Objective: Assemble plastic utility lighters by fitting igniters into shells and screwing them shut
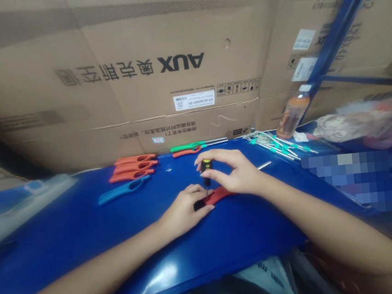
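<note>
My right hand (235,173) pinches the black and yellow handle of a small screwdriver (205,170) and holds it upright, its tip pointing down onto a red lighter-shaped part (217,195) that lies on the blue table (85,222). My left hand (186,210) is curled over the left end of that red part and presses it to the table. Both hands meet near the table's middle.
Three orange handles (133,167) and a blue one (124,190) lie at the left. A green and an orange long-nosed piece (187,148) lie behind. Thin metal rods with green ends (279,147) and a drink bottle (293,117) are at the right. Cardboard boxes (160,67) form the back wall.
</note>
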The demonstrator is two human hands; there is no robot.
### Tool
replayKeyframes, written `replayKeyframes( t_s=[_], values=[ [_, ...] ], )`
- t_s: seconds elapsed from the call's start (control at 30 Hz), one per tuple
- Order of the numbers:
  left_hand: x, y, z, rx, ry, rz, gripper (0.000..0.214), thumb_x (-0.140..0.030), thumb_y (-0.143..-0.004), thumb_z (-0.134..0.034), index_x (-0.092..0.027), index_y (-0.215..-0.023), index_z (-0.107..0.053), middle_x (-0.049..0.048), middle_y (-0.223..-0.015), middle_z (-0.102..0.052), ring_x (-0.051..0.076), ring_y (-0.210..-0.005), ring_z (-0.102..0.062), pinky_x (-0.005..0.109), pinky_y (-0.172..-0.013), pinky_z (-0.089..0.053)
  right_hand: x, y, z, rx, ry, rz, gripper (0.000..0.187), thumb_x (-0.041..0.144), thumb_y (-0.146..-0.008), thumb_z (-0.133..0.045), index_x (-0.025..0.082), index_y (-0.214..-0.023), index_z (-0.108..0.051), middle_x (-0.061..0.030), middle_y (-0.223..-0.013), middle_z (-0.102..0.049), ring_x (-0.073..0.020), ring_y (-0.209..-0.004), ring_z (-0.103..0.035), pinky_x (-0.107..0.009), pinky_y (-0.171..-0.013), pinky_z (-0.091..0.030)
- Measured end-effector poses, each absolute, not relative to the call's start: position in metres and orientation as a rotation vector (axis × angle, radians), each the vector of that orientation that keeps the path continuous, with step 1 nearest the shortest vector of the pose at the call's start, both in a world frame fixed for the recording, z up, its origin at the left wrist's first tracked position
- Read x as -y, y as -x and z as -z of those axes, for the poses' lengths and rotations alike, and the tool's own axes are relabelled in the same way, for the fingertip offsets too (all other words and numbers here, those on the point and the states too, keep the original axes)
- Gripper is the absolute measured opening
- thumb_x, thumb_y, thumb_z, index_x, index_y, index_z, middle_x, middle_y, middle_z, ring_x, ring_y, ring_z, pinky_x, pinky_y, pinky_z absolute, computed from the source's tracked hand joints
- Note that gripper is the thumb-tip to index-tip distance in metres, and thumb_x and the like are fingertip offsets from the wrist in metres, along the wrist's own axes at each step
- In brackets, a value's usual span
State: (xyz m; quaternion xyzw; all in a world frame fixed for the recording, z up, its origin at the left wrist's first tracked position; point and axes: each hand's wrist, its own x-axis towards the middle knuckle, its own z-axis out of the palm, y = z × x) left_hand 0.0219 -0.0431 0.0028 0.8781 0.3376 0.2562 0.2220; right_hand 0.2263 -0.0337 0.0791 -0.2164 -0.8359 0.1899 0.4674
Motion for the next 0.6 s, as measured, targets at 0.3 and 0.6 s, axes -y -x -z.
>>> replayKeyframes(
  t_s=[0.3,0.6],
  values=[
    [0.033,-0.016,-0.011,-0.917,-2.567,-0.64,0.028,-0.027,-0.091,-0.067,-0.019,-0.118,-0.072,0.009,-0.108,-0.071,0.023,-0.101,-0.068,0.037,-0.094,-0.055,0.021,-0.239,-0.083,1.757,0.677,-0.431,0.025,0.039,-0.085,-0.076,0.021,-0.095,-0.063,0.0009,-0.079,-0.064,-0.0113,-0.063,-0.058,-0.024,-0.057,-0.048],
    [-0.05,0.0,-0.041,-1.022,-2.733,-0.448,0.03,-0.01,-0.072,-0.066,-0.015,-0.1,-0.075,0.0086,-0.097,-0.073,0.023,-0.086,-0.068,0.033,-0.081,-0.053,-0.039,-0.342,-0.063,1.741,1.408,0.251,0.012,0.025,-0.082,-0.065,0.021,-0.086,-0.055,-0.0065,-0.088,-0.063,-0.0227,-0.085,-0.062,-0.035,-0.08,-0.049]
  ],
)
